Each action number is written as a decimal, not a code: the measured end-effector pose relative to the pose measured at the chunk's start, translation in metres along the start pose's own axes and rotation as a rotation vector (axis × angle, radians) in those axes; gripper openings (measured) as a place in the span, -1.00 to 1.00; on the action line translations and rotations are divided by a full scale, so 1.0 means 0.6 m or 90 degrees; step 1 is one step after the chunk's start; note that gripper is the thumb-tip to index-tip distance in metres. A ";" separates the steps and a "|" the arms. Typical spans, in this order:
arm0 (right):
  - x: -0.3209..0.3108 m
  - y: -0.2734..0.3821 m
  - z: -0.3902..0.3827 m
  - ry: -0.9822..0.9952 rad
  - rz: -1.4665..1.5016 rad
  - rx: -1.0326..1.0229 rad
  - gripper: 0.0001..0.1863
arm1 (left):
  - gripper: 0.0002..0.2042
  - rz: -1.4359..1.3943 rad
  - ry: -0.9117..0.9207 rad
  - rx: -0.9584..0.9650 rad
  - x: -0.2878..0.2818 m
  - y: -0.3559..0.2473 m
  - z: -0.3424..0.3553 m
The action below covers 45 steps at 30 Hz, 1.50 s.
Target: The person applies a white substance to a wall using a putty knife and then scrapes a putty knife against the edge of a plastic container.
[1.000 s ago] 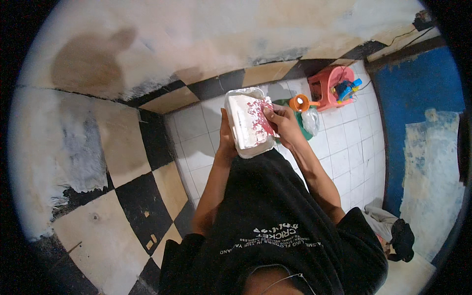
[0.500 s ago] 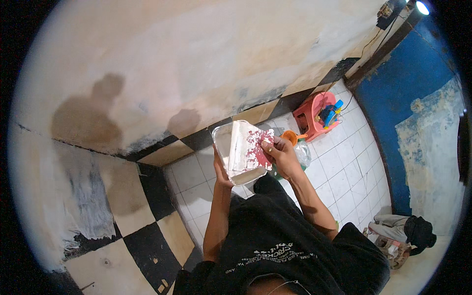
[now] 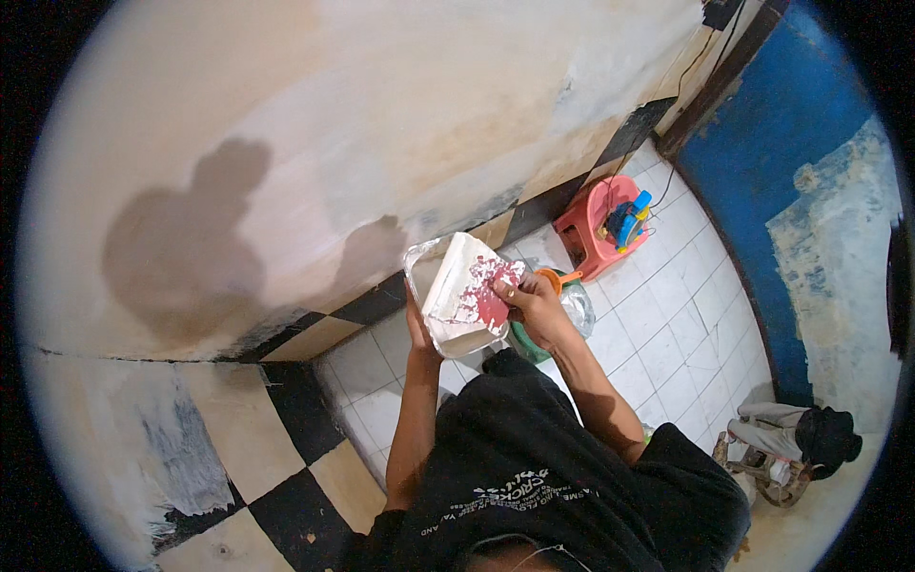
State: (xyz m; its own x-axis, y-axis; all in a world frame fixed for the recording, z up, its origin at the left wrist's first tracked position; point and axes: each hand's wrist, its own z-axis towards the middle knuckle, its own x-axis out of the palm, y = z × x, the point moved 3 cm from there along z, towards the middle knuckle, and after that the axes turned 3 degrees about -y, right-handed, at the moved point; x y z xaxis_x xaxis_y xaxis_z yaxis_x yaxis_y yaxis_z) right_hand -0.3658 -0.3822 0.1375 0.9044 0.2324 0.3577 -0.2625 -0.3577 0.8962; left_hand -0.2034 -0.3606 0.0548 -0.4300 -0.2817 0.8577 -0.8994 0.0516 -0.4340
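Note:
Near the middle of the view, my left hand [image 3: 419, 329] is closed around the left side of a pale rectangular tray [image 3: 462, 340] with whitish paste in it. My right hand [image 3: 536, 313] pinches a flat red scraper [image 3: 489, 307] heavily smeared with white paste, held over the tray, thumb on top. The scraper hides part of the tray's inside, and the fingers under both things are mostly hidden. An orange dipper [image 3: 570, 275], a clear bag [image 3: 579, 310] and a green tub [image 3: 527, 343] show on the floor behind my right hand.
A patched wall [image 3: 400, 114] with checkered lower tiles rises in front and at left. A pink stool [image 3: 596, 253] with blue-yellow items and cables stands on the white tiled floor [image 3: 672, 315]. At right are a blue painted surface [image 3: 762, 191] and grey-and-black cloths [image 3: 824, 439] on a stand.
The view has swung, showing more wall above and shifting the tray lower in the picture. Both hands still hold the tray and scraper, and the tray sits at a different tilt.

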 end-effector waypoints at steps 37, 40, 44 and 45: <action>0.158 -0.011 0.210 -0.400 -0.390 -0.763 -0.58 | -0.53 -0.069 0.022 0.074 -0.283 0.020 -0.075; 0.083 0.005 0.202 -0.458 -0.368 -0.667 -0.55 | -0.51 -0.080 0.030 0.095 -0.262 0.015 -0.088; -0.024 0.116 0.304 -0.589 -0.338 -0.613 -0.56 | -0.49 -0.082 0.036 0.106 -0.262 0.037 -0.052; -0.029 0.114 0.324 -0.584 -0.362 -0.681 -0.55 | -0.49 -0.078 0.036 0.099 -0.256 0.047 -0.041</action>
State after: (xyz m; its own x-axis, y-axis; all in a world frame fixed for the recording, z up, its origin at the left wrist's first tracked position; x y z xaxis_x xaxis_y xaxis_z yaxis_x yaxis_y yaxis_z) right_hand -0.3343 -0.5865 0.1417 0.7502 -0.6611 -0.0102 0.4340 0.4808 0.7619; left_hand -0.1645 -0.2923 -0.0820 -0.3262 -0.2226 0.9187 -0.9240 -0.1299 -0.3596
